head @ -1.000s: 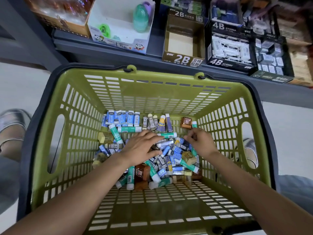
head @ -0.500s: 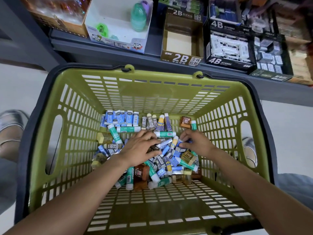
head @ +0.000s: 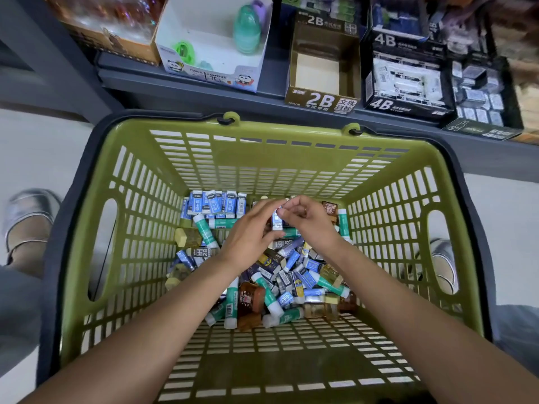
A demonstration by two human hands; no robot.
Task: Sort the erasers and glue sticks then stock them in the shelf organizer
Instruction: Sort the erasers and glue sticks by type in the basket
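Right hand pinches blue-sleeved eraser over basket middle; left hand fingers curled alongside, contact unclear. Loose fingertip pinch risks dropping it into pile.

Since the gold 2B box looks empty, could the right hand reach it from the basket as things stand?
Probably yes: the right hand, pinching a small blue eraser, is raised above the pile, and the open-topped gold 2B box stands just beyond the green basket's rim, with nothing between.

White pencil-sharpener box on grey shelf, teal sharpener inside. Silver shoes flank the basket on pale floor.
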